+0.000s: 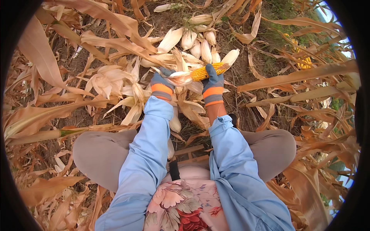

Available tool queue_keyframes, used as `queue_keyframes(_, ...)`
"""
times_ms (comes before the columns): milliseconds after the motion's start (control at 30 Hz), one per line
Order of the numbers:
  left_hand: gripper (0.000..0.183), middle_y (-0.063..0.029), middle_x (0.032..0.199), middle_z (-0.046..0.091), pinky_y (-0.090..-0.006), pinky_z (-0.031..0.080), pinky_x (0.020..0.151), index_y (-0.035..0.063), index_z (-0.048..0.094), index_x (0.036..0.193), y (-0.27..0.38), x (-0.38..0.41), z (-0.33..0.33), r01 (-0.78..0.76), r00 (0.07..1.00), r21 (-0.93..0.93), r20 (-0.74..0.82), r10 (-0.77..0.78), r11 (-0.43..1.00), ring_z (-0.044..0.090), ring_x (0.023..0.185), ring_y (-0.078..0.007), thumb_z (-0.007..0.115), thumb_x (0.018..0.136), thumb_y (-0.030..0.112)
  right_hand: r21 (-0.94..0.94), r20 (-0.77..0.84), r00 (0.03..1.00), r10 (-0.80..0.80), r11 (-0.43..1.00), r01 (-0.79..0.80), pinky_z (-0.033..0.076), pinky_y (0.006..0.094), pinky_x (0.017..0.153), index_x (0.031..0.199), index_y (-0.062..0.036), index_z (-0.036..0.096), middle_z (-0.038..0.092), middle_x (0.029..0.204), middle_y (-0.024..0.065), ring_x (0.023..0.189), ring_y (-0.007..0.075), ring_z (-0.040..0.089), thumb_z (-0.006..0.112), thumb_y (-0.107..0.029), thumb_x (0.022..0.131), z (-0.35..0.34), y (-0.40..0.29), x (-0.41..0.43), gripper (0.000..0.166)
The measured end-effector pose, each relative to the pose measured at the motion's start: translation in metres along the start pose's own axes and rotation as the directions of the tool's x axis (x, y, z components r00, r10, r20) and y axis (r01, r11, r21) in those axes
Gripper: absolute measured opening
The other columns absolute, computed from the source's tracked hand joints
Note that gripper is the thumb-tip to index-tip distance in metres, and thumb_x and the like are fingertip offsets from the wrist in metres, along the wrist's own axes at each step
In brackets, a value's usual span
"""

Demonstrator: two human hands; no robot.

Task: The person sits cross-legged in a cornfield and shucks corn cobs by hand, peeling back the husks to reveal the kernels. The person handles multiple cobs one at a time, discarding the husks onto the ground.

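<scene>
A yellow ear of corn (pixel 201 73) with its kernels bare lies across my right hand (pixel 213 80), whose gloved fingers grip it, the thumb over the top. Pale dry husk (pixel 180 78) runs from the ear's left end to my left hand (pixel 162 82), which is closed on it. Both hands wear grey gloves with orange cuffs. Just beyond them on the soil is a pile of ears in pale husks (pixel 205 51). Loose empty husks (pixel 108 80) lie to the left of my left hand.
Dry corn stalks and leaves (pixel 300 76) reach in from the right, and more broad leaves (pixel 43 55) from the left. Several bare yellow ears (pixel 304 63) lie at the upper right. My bent knees flank a wooden frame (pixel 189 150) close to my body.
</scene>
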State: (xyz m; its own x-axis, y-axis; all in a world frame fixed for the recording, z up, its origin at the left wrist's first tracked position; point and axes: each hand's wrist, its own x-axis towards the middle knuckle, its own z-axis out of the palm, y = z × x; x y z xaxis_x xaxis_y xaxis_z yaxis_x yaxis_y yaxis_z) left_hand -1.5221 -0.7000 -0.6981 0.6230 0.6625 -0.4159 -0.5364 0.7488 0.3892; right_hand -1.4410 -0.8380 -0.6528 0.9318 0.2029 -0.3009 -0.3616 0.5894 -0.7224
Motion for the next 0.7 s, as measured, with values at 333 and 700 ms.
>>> queue_keyframes(333,0.034,-0.0052,0.072,0.056,-0.029,0.044,0.051,0.0047,0.051,0.091,0.006,-0.007,0.012,-0.121,0.991,0.589,0.118,0.063,0.799,0.051,0.056,-0.0149,0.053,0.084,0.037,0.319,0.129,0.973,0.19,0.921,-0.222,0.052,0.0425,0.065,0.097,-0.0025,0.047,0.054,0.089,0.0098,0.077,0.0251,0.057,0.066,-0.019,0.075,-0.019,-0.029,0.034,0.033)
queue_keyframes(700,0.024,-0.0042,0.077,0.056,-0.0254,0.043,0.06,0.0059,0.053,0.092,0.061,-0.013,0.068,-0.415,0.909,0.472,0.182,0.374,0.778,0.052,0.069,-0.0135,0.053,0.086,0.029,0.391,-0.258,0.701,0.665,0.735,-0.554,0.044,0.0374,0.048,0.08,-0.0136,0.05,0.05,0.062,0.001,0.051,0.021,0.048,0.071,-0.03,0.069,-0.014,-0.05,0.095,0.029)
